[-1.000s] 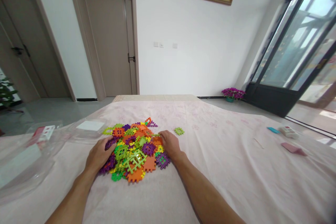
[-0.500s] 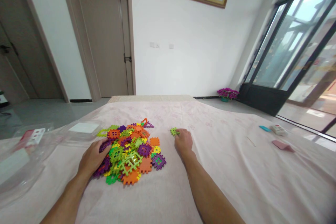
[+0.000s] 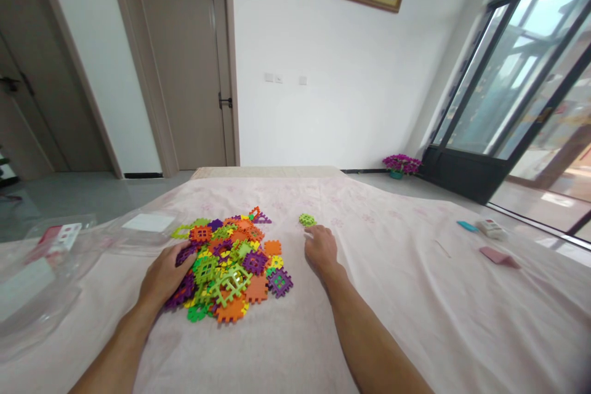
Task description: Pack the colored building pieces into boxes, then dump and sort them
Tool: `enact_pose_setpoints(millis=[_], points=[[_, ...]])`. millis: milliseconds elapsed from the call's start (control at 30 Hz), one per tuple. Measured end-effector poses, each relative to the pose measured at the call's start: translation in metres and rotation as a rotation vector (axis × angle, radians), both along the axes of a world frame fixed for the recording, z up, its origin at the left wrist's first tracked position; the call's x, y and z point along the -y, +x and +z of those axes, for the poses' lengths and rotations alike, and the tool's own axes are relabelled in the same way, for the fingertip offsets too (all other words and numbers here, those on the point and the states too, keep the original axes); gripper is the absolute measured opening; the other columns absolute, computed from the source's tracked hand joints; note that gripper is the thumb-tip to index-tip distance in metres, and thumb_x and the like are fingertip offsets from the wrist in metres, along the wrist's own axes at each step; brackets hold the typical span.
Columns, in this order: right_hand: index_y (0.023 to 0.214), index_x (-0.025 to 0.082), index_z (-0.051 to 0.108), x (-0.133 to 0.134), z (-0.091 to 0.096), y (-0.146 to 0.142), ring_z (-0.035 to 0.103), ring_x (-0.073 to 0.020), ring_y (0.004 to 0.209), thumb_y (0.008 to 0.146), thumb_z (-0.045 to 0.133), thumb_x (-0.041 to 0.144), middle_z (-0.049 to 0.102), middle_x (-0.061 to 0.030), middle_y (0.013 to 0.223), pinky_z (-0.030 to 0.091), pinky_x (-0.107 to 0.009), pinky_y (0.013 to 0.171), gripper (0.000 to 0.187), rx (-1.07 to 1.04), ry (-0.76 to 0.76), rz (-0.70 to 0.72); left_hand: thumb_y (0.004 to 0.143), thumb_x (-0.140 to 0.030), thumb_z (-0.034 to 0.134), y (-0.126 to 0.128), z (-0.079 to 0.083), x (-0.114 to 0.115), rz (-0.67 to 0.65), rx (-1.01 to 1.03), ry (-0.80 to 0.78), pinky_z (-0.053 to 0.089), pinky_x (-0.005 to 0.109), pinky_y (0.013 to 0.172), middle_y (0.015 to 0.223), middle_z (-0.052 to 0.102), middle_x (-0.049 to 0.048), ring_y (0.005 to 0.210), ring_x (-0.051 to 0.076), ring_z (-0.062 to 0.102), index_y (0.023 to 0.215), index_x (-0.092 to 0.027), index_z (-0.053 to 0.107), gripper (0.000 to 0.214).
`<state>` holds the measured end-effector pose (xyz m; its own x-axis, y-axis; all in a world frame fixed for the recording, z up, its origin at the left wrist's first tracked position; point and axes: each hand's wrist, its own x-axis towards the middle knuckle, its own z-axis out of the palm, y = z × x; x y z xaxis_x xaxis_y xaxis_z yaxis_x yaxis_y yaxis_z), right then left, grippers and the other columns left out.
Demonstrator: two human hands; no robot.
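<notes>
A heaped pile of interlocking plastic building pieces [image 3: 231, 265] in orange, purple, green and yellow lies left of centre. Against the pile's left side rests my left hand [image 3: 164, 274], its fingers loosely spread over the purple pieces at that edge, not closed around any of them. To the right of the pile, a single light-green building piece [image 3: 307, 219] lies on the cloth. My right hand [image 3: 321, 247] is just below it, fingers loosely bent and partly apart, with nothing visible in them.
A pale pink cloth [image 3: 397, 295] covers the table. Clear plastic packaging [image 3: 44, 283] lies at the left. Toward the right edge are a thin stick [image 3: 442, 249], a folded pink cloth piece [image 3: 498, 257], a blue item [image 3: 468, 226] and a small white box [image 3: 491, 229].
My right hand has let go of the light-green piece and drawn slightly back toward me; the piece now lies apart from the fingers. The left hand stays at the pile.
</notes>
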<state>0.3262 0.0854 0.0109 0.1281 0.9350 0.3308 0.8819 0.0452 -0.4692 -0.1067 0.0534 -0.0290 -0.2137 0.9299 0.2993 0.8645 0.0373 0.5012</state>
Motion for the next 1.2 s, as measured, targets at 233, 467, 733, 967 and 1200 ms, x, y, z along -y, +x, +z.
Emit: enact_pose_setpoints(millis=[233, 467, 733, 967, 1200], points=[[0.088, 0.019, 0.077, -0.001, 0.009, -0.013, 0.063, -0.0142, 0.071, 0.07, 0.081, 0.041, 0.075, 0.0, 0.08, 0.044, -0.023, 0.063, 0.029, -0.386, -0.52, 0.692, 0.09, -0.061, 0.044, -0.002, -0.002, -0.002, -0.009, -0.013, 0.021, 0.044, 0.041, 0.112, 0.139, 0.064, 0.0097, 0.128, 0.029, 0.06, 0.132, -0.022, 0.064, 0.061], [0.076, 0.02, 0.072, 0.002, 0.013, -0.017, 0.052, -0.0084, 0.06, 0.055, 0.09, 0.034, 0.065, 0.0072, 0.066, 0.033, -0.019, 0.054, 0.031, -0.194, -0.594, 0.776, 0.091, -0.06, 0.044, 0.0, -0.001, 0.0, -0.018, -0.009, 0.024, 0.042, 0.044, 0.113, 0.139, 0.064, 0.0105, 0.129, 0.03, 0.059, 0.133, -0.021, 0.063, 0.06], [0.08, 0.018, 0.066, -0.005, 0.011, 0.013, 0.049, -0.0099, 0.053, 0.067, 0.075, 0.032, 0.062, 0.003, 0.062, 0.034, -0.022, 0.051, 0.021, -0.714, -0.405, 0.489, 0.092, -0.062, 0.042, -0.004, -0.004, -0.003, -0.027, -0.013, -0.003, 0.041, 0.045, 0.114, 0.142, 0.061, 0.0132, 0.132, 0.031, 0.057, 0.135, -0.02, 0.061, 0.064], [0.087, 0.018, 0.07, -0.02, -0.008, 0.075, 0.066, -0.021, 0.073, 0.075, 0.067, 0.033, 0.073, -0.0058, 0.08, 0.048, -0.031, 0.069, 0.02, -0.559, 0.063, -0.214, 0.092, -0.061, 0.043, -0.006, -0.005, -0.003, -0.038, -0.009, -0.01, 0.04, 0.046, 0.115, 0.142, 0.06, 0.0144, 0.132, 0.032, 0.056, 0.135, -0.019, 0.061, 0.063], [0.117, 0.015, 0.071, -0.009, -0.01, 0.084, 0.066, -0.0247, 0.102, 0.084, 0.055, 0.03, 0.067, -0.0148, 0.121, 0.049, -0.033, 0.088, 0.039, -0.28, 0.193, -0.448, 0.092, -0.063, 0.042, -0.007, -0.004, -0.004, -0.037, -0.018, -0.014, 0.041, 0.046, 0.114, 0.141, 0.061, 0.014, 0.132, 0.032, 0.057, 0.135, -0.02, 0.061, 0.063]])
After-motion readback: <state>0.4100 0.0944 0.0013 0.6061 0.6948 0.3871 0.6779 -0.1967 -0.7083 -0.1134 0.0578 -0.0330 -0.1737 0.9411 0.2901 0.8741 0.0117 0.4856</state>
